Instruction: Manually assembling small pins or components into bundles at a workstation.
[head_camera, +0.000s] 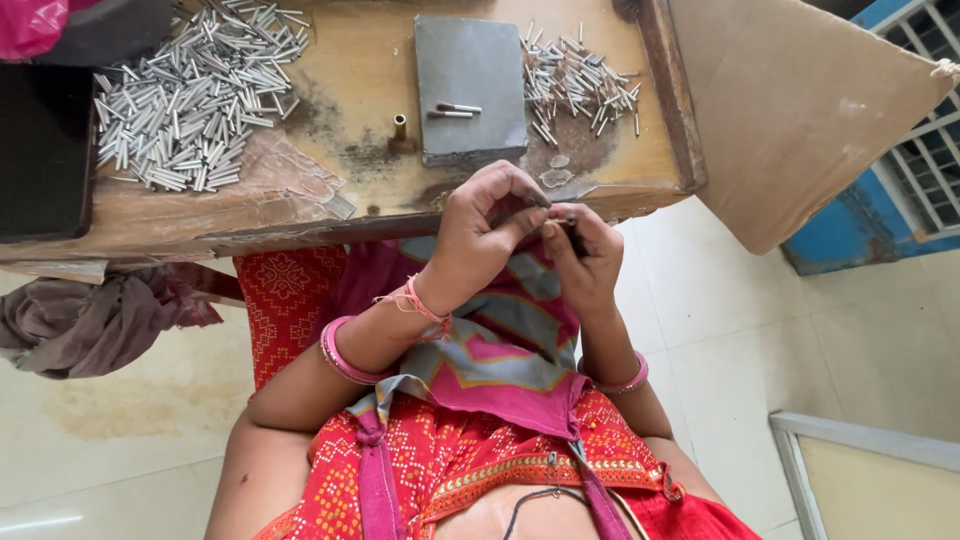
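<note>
Both hands are held together just below the table edge (350, 225): a small dark piece (574, 236) is pinched by the right hand (585, 255), and the left hand (490, 225) is closed beside it. Two heaps of metal pins (190, 95) are seen on the table, with a grey block (470, 85) between them.

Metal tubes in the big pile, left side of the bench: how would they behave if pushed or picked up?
The metal tubes look like short, thin, shiny cylinders, so probably stiff and light. Lying loose and criss-crossed on the flat wooden bench, a push would likely scatter them, and single ones may roll. Their smooth finish could make them slippery to pinch.
</note>
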